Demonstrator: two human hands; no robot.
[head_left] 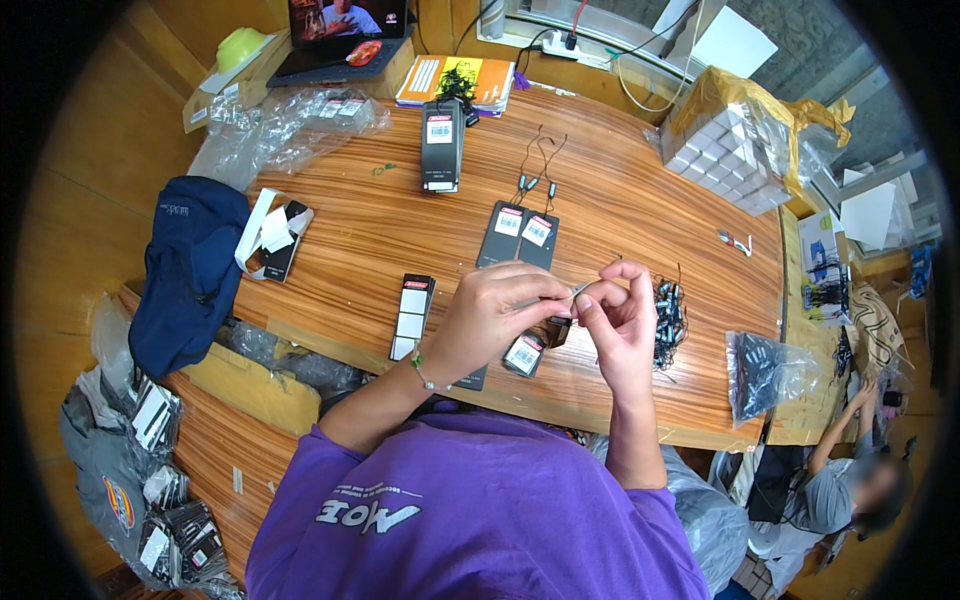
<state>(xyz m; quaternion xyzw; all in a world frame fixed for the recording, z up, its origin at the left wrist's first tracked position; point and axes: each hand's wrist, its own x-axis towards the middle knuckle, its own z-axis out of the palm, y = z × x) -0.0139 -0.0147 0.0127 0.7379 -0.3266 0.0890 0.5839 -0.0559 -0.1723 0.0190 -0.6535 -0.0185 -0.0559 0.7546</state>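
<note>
Brown striped wood is forming the table (350,215) at which I am working. A navy bag (190,270) is lying at its left edge, and clear plastic wrapping (285,130) is covering the far-left corner. A tall stack of black tags (440,155) is standing toward the far side; a carton of white boxes (725,160) is occupying the far right. A heap of black cords (668,320) is lying just beside my right hand (620,318), and a bag of dark pieces (762,370) is resting farther right. Another person (840,490) is sitting at the lower right.

My left hand (505,305) is partly blocking the view of two dark tags (497,245), whose cords are stretching away from me. A labelled stack (411,315) is lying to its left, and a small labelled bundle (524,355) is lying nearer my body, below the fingers. Both hands are nearly meeting, thumbs and forefingers closing narrowly on a small thin item (577,291) between them; I cannot tell its kind.
</note>
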